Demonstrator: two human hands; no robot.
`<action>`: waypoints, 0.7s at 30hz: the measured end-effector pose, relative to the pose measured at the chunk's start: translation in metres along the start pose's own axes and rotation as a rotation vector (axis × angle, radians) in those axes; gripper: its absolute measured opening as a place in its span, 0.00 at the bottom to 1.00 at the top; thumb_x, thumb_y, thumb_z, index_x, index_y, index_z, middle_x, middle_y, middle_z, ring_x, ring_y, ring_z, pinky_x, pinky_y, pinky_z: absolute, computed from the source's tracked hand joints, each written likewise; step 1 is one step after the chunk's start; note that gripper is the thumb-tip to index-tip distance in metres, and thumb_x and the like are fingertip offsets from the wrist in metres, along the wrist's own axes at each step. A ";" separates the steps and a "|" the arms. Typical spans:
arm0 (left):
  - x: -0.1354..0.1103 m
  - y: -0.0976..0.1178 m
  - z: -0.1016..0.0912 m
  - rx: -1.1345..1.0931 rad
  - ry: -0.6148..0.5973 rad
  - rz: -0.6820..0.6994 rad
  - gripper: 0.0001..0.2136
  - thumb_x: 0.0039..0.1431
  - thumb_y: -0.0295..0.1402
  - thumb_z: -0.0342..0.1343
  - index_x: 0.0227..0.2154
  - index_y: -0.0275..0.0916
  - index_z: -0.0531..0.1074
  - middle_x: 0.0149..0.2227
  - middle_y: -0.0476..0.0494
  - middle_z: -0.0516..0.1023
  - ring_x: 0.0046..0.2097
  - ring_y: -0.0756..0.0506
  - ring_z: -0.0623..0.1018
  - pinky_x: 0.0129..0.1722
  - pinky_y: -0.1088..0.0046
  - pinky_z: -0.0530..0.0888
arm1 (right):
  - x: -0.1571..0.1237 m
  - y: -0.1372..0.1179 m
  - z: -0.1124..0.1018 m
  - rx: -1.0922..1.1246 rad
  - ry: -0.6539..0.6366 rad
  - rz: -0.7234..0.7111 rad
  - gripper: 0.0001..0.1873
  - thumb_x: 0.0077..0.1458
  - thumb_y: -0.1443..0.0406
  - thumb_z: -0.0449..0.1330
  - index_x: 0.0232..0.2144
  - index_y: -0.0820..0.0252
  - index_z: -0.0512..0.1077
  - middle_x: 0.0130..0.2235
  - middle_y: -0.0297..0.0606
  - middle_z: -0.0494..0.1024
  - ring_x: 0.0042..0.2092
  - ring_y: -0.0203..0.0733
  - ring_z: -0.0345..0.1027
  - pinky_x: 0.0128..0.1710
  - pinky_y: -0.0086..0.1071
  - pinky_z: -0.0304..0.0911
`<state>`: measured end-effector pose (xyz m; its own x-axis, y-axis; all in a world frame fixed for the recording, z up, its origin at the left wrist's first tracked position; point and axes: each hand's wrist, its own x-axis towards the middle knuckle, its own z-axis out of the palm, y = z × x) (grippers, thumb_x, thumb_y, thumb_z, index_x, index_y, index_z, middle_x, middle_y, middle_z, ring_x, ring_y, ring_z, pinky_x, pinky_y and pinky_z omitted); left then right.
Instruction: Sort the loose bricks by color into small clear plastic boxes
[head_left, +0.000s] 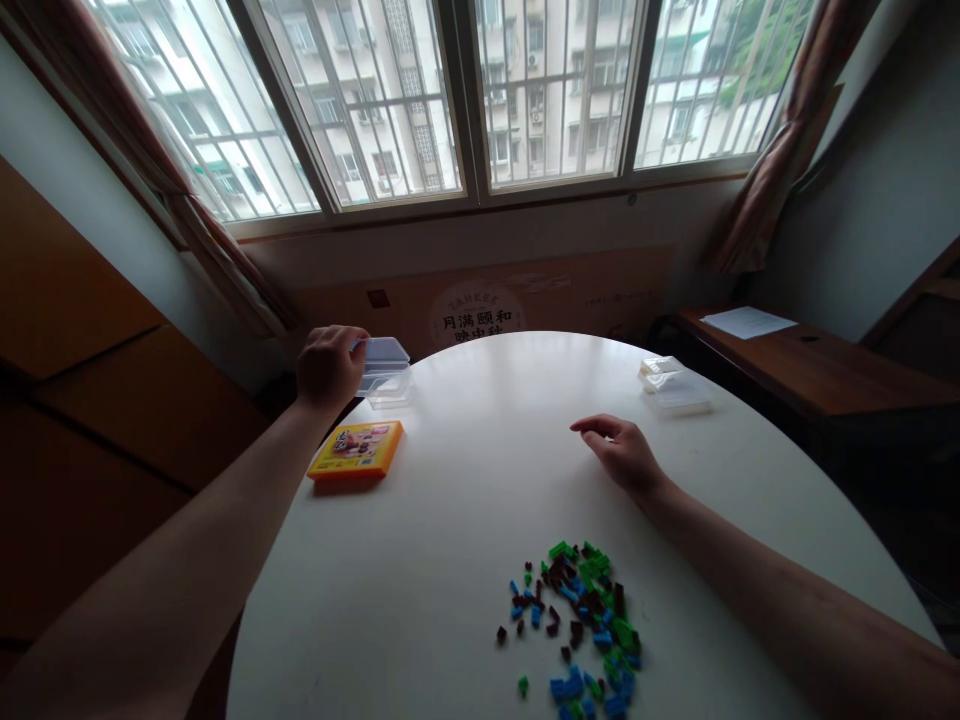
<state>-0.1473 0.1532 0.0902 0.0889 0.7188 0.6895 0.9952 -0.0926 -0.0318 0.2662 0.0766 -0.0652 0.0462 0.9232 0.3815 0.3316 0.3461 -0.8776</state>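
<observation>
Below a barred window [555, 90], facing a round white surface [420, 600] spreading across most of the lower view. Toward its right side, right hand [619, 455], with fingers slack and loosely bent around nothing visible; cannot tell if touching down or hovering. At the far-left rim, left hand [330, 365], with fingers pinching the clear box [390, 388], apparently by a raised lid [387, 350]. Just in front, the yellow box [356, 450], lying flat near the left rim. Beyond the right hand, a clear case [679, 392], apparently open. For the clear box, best to pinch lightly, avoid bending the thin-looking lid, keep level and inward of the rim, and steer around the yellow box. Smallest, loose green, blue and brown bricks [576, 632], scattered over the near part of the surface; best to keep the right forearm [765, 580] from sweeping through.
</observation>
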 end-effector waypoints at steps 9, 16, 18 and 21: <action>-0.052 0.134 -0.004 -0.407 -0.123 0.295 0.07 0.63 0.30 0.52 0.40 0.40 0.75 0.40 0.44 0.79 0.38 0.45 0.77 0.39 0.70 0.72 | -0.013 -0.020 -0.006 0.003 -0.013 -0.173 0.11 0.54 0.65 0.58 0.36 0.57 0.79 0.38 0.41 0.75 0.34 0.40 0.68 0.27 0.33 0.65; -0.093 0.176 0.014 -0.620 -0.136 0.291 0.06 0.63 0.27 0.53 0.40 0.39 0.73 0.40 0.44 0.78 0.36 0.48 0.78 0.36 0.72 0.74 | -0.025 -0.034 -0.016 -0.024 -0.168 -0.361 0.12 0.57 0.65 0.60 0.42 0.50 0.79 0.56 0.42 0.70 0.53 0.49 0.68 0.49 0.44 0.68; -0.097 0.179 0.016 -0.669 -0.134 0.279 0.06 0.63 0.27 0.52 0.41 0.39 0.73 0.40 0.44 0.78 0.37 0.48 0.78 0.37 0.72 0.75 | -0.025 -0.032 -0.016 -0.049 -0.235 -0.389 0.13 0.58 0.63 0.61 0.46 0.50 0.78 0.59 0.43 0.68 0.58 0.50 0.64 0.57 0.48 0.62; -0.103 0.182 0.015 -0.705 -0.147 0.298 0.06 0.64 0.28 0.52 0.41 0.39 0.73 0.39 0.44 0.78 0.37 0.48 0.78 0.37 0.73 0.75 | -0.025 -0.030 -0.017 -0.084 -0.309 -0.371 0.16 0.57 0.60 0.62 0.49 0.49 0.77 0.61 0.43 0.67 0.61 0.51 0.61 0.60 0.49 0.59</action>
<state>0.0257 0.0728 0.0023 0.4020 0.6743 0.6194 0.6716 -0.6770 0.3011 0.2710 0.0406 -0.0438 -0.3670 0.7510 0.5490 0.3480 0.6581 -0.6676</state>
